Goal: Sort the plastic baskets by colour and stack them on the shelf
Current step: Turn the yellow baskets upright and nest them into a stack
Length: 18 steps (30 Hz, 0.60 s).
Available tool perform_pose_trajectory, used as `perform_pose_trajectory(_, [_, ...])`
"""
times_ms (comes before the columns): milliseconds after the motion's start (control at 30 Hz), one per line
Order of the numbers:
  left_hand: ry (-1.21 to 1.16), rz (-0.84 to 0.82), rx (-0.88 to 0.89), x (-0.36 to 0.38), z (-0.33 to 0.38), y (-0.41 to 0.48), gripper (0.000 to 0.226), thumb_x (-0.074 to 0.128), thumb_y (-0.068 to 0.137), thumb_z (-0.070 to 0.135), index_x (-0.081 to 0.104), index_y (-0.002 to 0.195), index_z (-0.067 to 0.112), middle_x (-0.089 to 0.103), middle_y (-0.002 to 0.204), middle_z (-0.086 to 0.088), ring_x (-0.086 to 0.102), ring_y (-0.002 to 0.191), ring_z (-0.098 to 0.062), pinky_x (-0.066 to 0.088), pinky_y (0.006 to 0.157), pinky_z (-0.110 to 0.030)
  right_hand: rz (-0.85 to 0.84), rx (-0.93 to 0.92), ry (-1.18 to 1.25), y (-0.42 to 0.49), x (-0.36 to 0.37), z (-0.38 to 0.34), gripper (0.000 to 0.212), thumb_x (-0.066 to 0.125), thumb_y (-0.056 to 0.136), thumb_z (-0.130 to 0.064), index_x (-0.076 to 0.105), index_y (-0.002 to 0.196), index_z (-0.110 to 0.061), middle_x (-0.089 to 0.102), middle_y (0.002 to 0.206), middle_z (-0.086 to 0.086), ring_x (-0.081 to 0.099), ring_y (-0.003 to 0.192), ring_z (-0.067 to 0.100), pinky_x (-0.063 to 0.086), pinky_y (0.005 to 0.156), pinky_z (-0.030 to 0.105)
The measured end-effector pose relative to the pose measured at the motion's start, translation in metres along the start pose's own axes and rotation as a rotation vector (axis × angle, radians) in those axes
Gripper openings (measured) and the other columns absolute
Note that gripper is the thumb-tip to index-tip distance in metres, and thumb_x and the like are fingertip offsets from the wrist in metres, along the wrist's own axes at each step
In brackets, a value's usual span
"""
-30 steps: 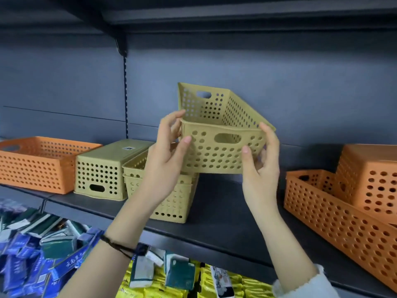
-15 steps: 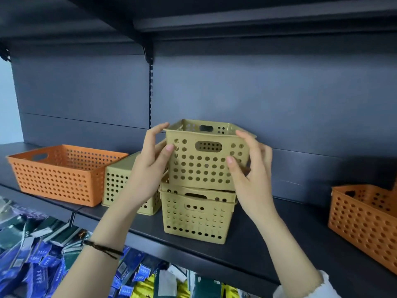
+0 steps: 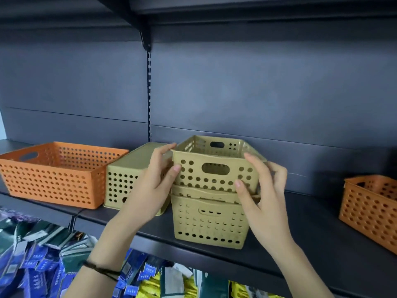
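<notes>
Both hands gripped the olive basket (image 3: pixel 217 166) — nested in another (image 3: pixel 209 222).
Left hand (image 3: pixel 150 190) at 9 o'clock, right hand (image 3: pixel 264 196) at 3 — on the shelf (image 3: pixel 300 244).

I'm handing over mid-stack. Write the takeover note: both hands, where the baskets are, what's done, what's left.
Left hand and right hand grip the sides of the top yellow basket, partly nested in the yellow stack on the shelf.
Upside-down yellow basket sits left of the stack, large orange basket further left, another orange basket at far right.
Done: yellow stack begun.
Left: seat the held basket, add the upturned yellow one, then probably bring the orange baskets together.
</notes>
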<state>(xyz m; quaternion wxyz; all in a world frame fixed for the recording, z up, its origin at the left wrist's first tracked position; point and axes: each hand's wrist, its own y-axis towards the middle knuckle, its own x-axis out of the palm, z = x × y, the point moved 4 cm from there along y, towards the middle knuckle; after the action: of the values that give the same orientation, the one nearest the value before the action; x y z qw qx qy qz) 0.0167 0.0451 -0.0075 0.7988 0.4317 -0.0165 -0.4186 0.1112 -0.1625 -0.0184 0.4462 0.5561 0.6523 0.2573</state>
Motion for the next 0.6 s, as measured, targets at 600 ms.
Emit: perform_pose_trajectory(600, [0.723,0.239,0.027,-0.033,-0.066,-0.007,0.057,0.052,0.080,0.059,0.069,0.110,0.014,0.063,0.130,-0.015,0.049,0.128,-0.036,0.035,0.104,-0.042,0.011,0.071,-0.007,-0.007,0.020,0.036,0.043,0.060,0.082,-0.044,0.047,0.122,-0.036,0.028,0.151,-0.002,0.026,0.122,-0.027,0.022,0.090,-0.008])
